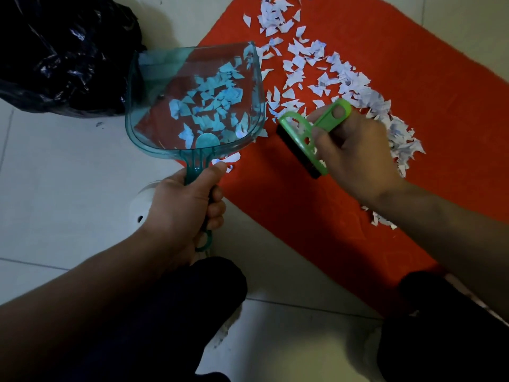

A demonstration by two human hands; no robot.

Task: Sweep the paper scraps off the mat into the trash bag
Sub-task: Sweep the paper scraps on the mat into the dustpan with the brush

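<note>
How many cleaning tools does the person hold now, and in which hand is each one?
2. The teal dustpan, with paper scraps inside, is held by its handle in the left hand. The green hand brush is gripped in the right hand, over the red mat.

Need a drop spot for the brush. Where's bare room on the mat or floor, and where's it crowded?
Free: the red mat's near strip, between the left hand and right forearm; the pale floor tiles below the black plastic trash bag. Crowded: white paper scraps cover the mat's far and right side, beside the right hand.
</note>
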